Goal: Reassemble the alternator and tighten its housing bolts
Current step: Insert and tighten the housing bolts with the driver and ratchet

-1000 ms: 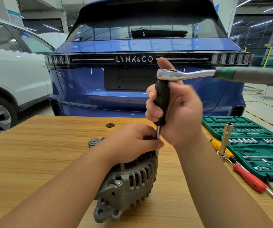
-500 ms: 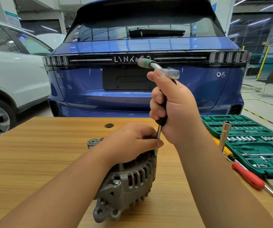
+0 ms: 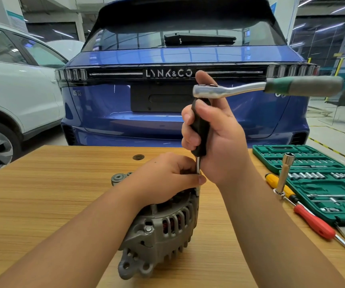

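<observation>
Alternator point(image 3: 163, 227) sits lower centre on the table point(image 3: 42, 194); left hand point(image 3: 165, 177) clamps over it, steadying the shaft; right hand point(image 3: 215, 138) wraps the black driver handle point(image 3: 199, 129); ratchet point(image 3: 271, 87) has swung back to the right, so another tightening stroke looks due.

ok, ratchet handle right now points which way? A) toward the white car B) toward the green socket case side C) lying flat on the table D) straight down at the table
B: the ratchet handle sticks out to the person's right, above the green socket case, while the right hand grips the black driver handle beneath its head.
</observation>
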